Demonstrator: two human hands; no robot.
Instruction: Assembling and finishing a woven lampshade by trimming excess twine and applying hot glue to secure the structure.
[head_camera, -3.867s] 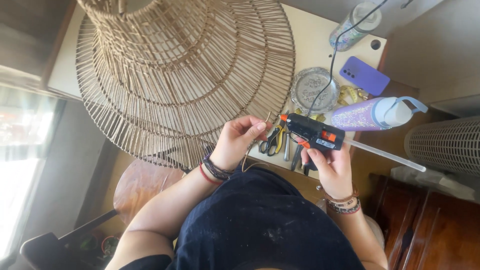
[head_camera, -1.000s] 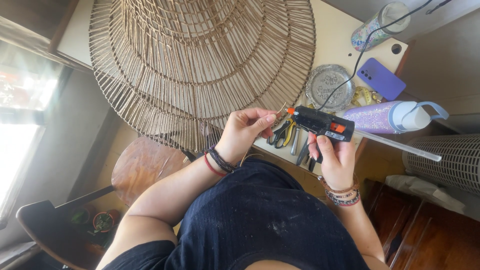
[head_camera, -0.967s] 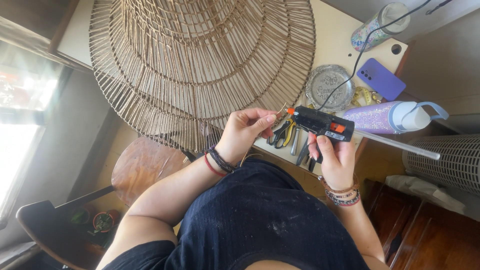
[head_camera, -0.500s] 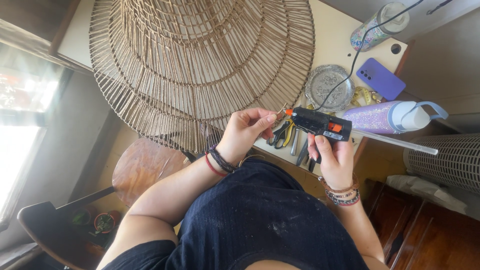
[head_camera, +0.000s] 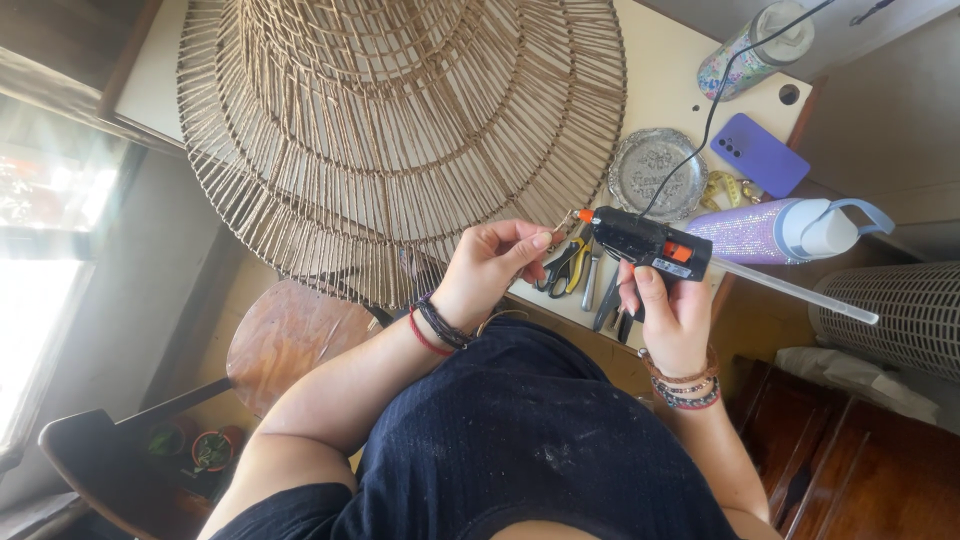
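My right hand grips a black hot glue gun with an orange tip, a clear glue stick sticking out behind it. The tip points left at my left hand, whose fingers pinch a small piece right at the nozzle; the piece is too small to name. A large woven rattan lampshade rests on the white table, its rim just above my left hand. The gun's black cord runs up across the table.
On the table lie pliers with yellow handles, a round silver dish, a purple phone, a glittery purple bottle and a patterned bottle. A wooden stool stands below left, a white fan heater at right.
The glue gun tip and my left hand have drawn a little closer together. The head view has shifted slightly; the lampshade has stayed where it was.
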